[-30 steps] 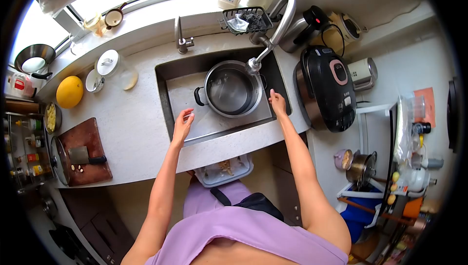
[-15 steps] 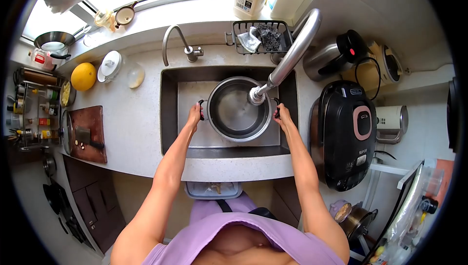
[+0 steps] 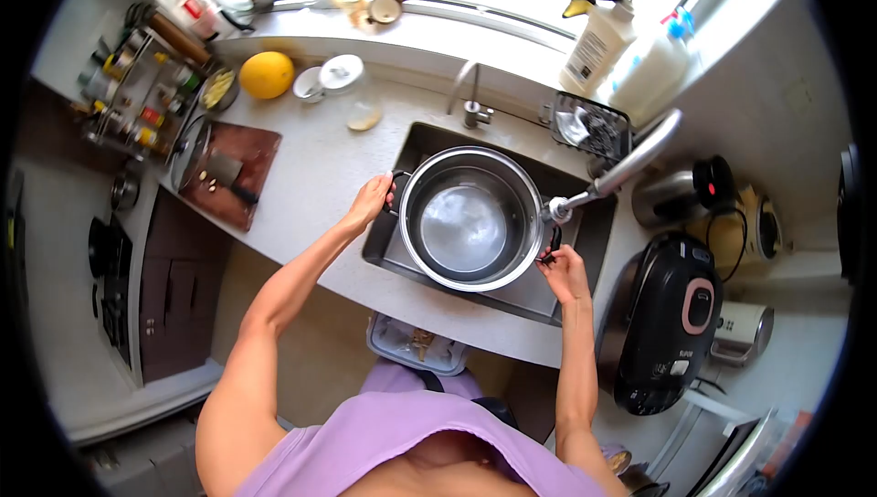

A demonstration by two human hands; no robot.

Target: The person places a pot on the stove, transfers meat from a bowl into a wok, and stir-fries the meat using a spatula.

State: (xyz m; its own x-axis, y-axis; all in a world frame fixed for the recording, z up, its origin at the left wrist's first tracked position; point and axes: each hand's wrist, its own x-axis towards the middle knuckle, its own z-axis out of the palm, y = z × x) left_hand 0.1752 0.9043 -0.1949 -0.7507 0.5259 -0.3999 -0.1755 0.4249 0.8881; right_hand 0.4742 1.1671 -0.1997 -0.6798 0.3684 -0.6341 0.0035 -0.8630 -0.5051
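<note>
A wide steel pot (image 3: 470, 223) with water in it hangs between my hands, over the sink (image 3: 566, 301). My left hand (image 3: 373, 199) is closed on the black handle at the pot's left side. On the right, my right hand (image 3: 564, 270) grips the other black handle. The tip of the large steel faucet (image 3: 630, 161) is at the pot's right rim, and no stream of water shows from it.
Behind the sink stand a small tap (image 3: 473, 111) and a black rack (image 3: 594, 130). A rice cooker (image 3: 671, 323) and a kettle (image 3: 681, 191) are on the right. Leftward lie a cutting board with a cleaver (image 3: 233, 173), a glass jar (image 3: 363, 113) and a yellow fruit (image 3: 266, 75).
The pot has come up from inside the sink, closer to the camera, with both hands still on its handles. The faucet tip is now at its rim. The view has turned toward the left.
</note>
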